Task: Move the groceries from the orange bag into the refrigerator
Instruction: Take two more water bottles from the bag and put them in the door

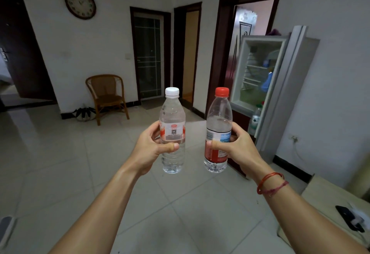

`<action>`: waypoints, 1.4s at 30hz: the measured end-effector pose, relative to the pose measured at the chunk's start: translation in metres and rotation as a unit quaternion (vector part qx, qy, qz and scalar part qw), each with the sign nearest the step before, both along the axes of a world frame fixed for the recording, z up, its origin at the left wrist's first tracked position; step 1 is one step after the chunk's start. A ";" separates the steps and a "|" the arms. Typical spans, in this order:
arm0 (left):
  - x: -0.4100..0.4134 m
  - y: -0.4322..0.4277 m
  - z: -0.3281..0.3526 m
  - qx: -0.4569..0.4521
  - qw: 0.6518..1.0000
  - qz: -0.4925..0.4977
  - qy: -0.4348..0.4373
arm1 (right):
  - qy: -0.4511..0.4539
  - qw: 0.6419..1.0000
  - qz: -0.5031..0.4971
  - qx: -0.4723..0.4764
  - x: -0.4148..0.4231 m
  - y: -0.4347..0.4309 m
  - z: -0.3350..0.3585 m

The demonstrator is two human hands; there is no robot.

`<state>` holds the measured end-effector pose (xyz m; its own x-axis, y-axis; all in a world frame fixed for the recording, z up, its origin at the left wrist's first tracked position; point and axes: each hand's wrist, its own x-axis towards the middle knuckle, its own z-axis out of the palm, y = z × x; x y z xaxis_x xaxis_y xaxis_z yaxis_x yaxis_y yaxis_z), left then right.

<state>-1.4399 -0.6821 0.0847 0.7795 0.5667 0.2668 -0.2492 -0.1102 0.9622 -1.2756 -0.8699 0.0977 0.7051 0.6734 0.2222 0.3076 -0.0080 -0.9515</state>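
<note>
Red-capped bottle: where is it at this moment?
In the head view, the red-capped bottle is right of centre, upright in the right hand, beside the white-capped bottle, short of the open refrigerator.

Wall clock (80, 3), wicker chair (107, 95) near glass door (148, 57), dark phone (344, 212) on table (320, 193).

Most of the fingers of the left hand (149, 149) go round the back of the white-capped bottle (172, 131) where they cannot be seen, and the fingers of the right hand (238, 149) mostly hide behind the red-capped bottle (218, 131) too. The words on both bottles are too small to read, and the things inside the open refrigerator (290, 93) are blurry, so I cannot tell what they are. A grey thing (6, 231) at the bottom left is cut off by the edge.
</note>
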 end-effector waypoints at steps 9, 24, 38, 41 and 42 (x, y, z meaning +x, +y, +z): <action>0.121 0.130 -0.011 -0.008 1.000 0.005 0.008 | 0.006 1.000 0.000 0.012 0.121 0.123 -0.016; 0.336 0.323 -0.004 -0.033 0.999 -0.014 0.016 | 0.022 1.000 -0.010 0.014 0.334 0.316 -0.014; 0.553 0.519 -0.019 -0.008 0.992 -0.100 0.074 | 0.048 0.994 -0.097 0.017 0.522 0.491 -0.039; 0.602 0.551 -0.014 0.009 0.989 -0.113 0.092 | 0.050 0.992 -0.119 0.015 0.560 0.518 -0.036; 0.618 0.559 -0.014 0.015 0.989 -0.114 0.097 | 0.050 0.991 -0.126 0.011 0.572 0.524 -0.036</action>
